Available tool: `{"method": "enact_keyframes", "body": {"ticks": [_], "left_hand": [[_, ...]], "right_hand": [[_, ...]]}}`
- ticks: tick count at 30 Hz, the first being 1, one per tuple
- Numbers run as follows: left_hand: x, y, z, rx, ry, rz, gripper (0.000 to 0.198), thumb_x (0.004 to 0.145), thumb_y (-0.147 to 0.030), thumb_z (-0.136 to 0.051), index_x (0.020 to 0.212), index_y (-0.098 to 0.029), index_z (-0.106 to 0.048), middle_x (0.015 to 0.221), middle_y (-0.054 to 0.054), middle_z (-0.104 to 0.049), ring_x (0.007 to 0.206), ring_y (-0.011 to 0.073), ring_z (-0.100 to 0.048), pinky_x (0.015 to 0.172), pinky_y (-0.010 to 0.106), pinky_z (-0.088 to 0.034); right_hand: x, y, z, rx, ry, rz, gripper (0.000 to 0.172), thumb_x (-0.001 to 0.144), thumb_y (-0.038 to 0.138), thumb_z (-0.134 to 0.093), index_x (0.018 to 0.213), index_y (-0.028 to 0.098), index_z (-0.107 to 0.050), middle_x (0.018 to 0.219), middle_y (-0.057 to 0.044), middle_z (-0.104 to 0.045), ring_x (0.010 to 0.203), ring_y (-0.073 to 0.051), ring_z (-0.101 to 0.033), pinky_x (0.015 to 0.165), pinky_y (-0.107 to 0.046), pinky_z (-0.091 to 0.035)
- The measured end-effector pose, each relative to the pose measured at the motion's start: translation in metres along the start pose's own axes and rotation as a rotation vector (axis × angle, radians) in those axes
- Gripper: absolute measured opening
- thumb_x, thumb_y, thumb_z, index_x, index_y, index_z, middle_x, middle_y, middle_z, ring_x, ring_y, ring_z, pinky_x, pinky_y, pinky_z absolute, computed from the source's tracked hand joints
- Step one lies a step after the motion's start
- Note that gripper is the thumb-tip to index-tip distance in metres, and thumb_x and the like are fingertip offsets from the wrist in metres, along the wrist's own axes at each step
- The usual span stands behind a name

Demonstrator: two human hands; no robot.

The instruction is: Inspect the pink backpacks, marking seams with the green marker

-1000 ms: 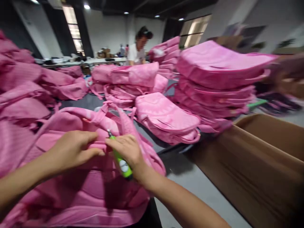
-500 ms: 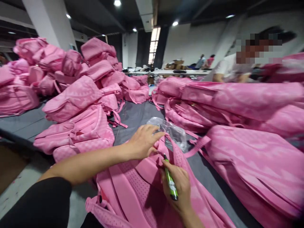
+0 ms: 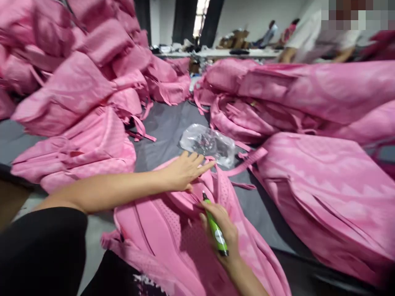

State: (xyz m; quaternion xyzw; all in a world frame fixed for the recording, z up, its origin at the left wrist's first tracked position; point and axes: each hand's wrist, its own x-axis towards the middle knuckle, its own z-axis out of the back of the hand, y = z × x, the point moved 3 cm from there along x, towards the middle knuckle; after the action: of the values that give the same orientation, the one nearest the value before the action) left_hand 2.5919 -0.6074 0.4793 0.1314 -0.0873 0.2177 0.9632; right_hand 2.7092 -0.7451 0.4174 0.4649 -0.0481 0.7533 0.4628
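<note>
A pink backpack [image 3: 160, 238] lies in front of me with its padded back and perforated straps facing up. My left hand [image 3: 185, 170] rests on its top end near the carry loop, fingers spread over the fabric. In my right hand [image 3: 226, 230] is a green marker pen [image 3: 215, 230] with black ends, its dark tip pointing up at the fabric just below my left hand. Whether the tip touches the cloth I cannot tell. A crumpled clear plastic bag [image 3: 208, 142] sits just beyond the backpack's top.
Many pink backpacks [image 3: 66, 92] are heaped at the left. Others lie at the right, one large backpack [image 3: 327, 197] close beside mine. All rest on a dark grey table cover [image 3: 166, 123]. Across the table stands a person in a white top [image 3: 308, 39]; others are farther back.
My view has tipped downward. My left hand's fingers have spread flatter over the backpack's top. The marker pen has shifted slightly left in my right hand's grip.
</note>
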Motion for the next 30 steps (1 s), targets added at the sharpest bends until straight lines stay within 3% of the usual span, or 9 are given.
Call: {"method": "enact_keyframes", "body": {"ticks": [2, 4, 7, 10, 13, 17, 23, 27, 30], "left_hand": [[-0.008, -0.005, 0.001, 0.087, 0.008, -0.052, 0.123, 0.071, -0.068, -0.072, 0.156, -0.004, -0.009, 0.153, 0.026, -0.033, 0.139, 0.0389, -0.032, 0.111, 0.053, -0.031], [-0.009, -0.008, -0.001, 0.136, 0.051, -0.077, 0.129, 0.069, -0.073, -0.07, 0.156, -0.004, -0.005, 0.156, 0.026, -0.026, 0.144, 0.0398, -0.024, 0.115, 0.056, -0.024], [-0.003, -0.01, -0.006, 0.163, 0.1, -0.057, 0.128, 0.068, -0.068, -0.075, 0.157, -0.008, -0.005, 0.153, 0.025, -0.032, 0.133, 0.0397, -0.038, 0.109, 0.054, -0.034], [0.005, -0.01, -0.012, 0.143, 0.11, -0.031, 0.108, 0.081, -0.054, -0.069, 0.157, -0.006, -0.007, 0.143, 0.023, -0.043, 0.117, 0.0344, -0.049, 0.099, 0.047, -0.041], [0.008, -0.01, -0.017, 0.122, 0.092, -0.008, 0.086, 0.091, -0.038, -0.057, 0.156, -0.006, -0.011, 0.138, 0.022, -0.047, 0.117, 0.0323, -0.047, 0.1, 0.046, -0.039], [0.009, -0.007, -0.022, 0.096, 0.11, 0.003, 0.074, 0.093, -0.028, -0.049, 0.155, -0.006, -0.015, 0.14, 0.021, -0.045, 0.119, 0.0323, -0.045, 0.103, 0.047, -0.036], [0.016, -0.004, -0.029, 0.069, 0.137, 0.011, 0.079, 0.091, -0.032, -0.054, 0.154, -0.004, -0.017, 0.146, 0.022, -0.04, 0.123, 0.0343, -0.043, 0.103, 0.048, -0.037], [0.02, -0.002, -0.033, 0.045, 0.181, 0.039, 0.074, 0.09, -0.024, -0.052, 0.154, -0.006, -0.02, 0.149, 0.02, -0.039, 0.122, 0.0327, -0.045, 0.102, 0.047, -0.038], [0.022, 0.0, -0.034, 0.025, 0.186, 0.038, 0.074, 0.091, -0.024, -0.051, 0.154, -0.006, -0.019, 0.149, 0.02, -0.039, 0.125, 0.0333, -0.043, 0.105, 0.048, -0.036]], "right_hand": [[-0.001, -0.001, -0.001, 0.052, -0.006, 0.0, 0.044, 0.09, 0.004, -0.058, 0.129, 0.023, -0.054, 0.101, -0.007, -0.071, 0.095, -0.021, -0.067, 0.086, -0.04, -0.054], [-0.001, -0.002, -0.003, 0.075, -0.02, -0.018, 0.048, 0.088, 0.003, -0.057, 0.132, 0.022, -0.052, 0.102, -0.009, -0.07, 0.097, -0.022, -0.066, 0.087, -0.043, -0.054], [-0.002, -0.005, -0.006, 0.118, -0.031, -0.07, 0.042, 0.09, 0.009, -0.055, 0.131, 0.022, -0.053, 0.101, -0.01, -0.069, 0.096, -0.024, -0.066, 0.086, -0.046, -0.053], [-0.004, -0.01, -0.008, 0.141, 0.035, -0.067, 0.035, 0.097, 0.027, -0.051, 0.131, 0.02, -0.054, 0.102, -0.012, -0.068, 0.094, -0.026, -0.065, 0.082, -0.046, -0.053], [-0.005, -0.018, -0.004, 0.105, 0.086, -0.114, 0.048, 0.1, 0.042, -0.049, 0.14, 0.017, -0.046, 0.109, -0.015, -0.067, 0.098, -0.028, -0.066, 0.083, -0.045, -0.054], [0.006, -0.023, 0.006, 0.014, 0.13, -0.239, 0.035, 0.096, 0.029, -0.056, 0.129, 0.021, -0.052, 0.106, -0.01, -0.068, 0.093, -0.024, -0.068, 0.08, -0.038, -0.055], [0.05, -0.03, 0.007, 0.185, 0.385, -0.401, 0.015, 0.093, 0.022, -0.061, 0.106, 0.02, -0.069, 0.104, -0.006, -0.07, 0.097, -0.02, -0.065, 0.089, -0.036, -0.053], [0.06, -0.036, 0.002, 0.041, 0.592, -0.409, 0.01, 0.09, 0.02, -0.063, 0.094, 0.019, -0.072, 0.09, -0.005, -0.069, 0.085, -0.021, -0.063, 0.08, -0.038, -0.053], [0.056, -0.034, 0.003, -0.051, 0.565, -0.375, 0.013, 0.092, 0.02, -0.06, 0.1, 0.018, -0.07, 0.093, -0.006, -0.067, 0.084, -0.02, -0.062, 0.074, -0.036, -0.054]]}}
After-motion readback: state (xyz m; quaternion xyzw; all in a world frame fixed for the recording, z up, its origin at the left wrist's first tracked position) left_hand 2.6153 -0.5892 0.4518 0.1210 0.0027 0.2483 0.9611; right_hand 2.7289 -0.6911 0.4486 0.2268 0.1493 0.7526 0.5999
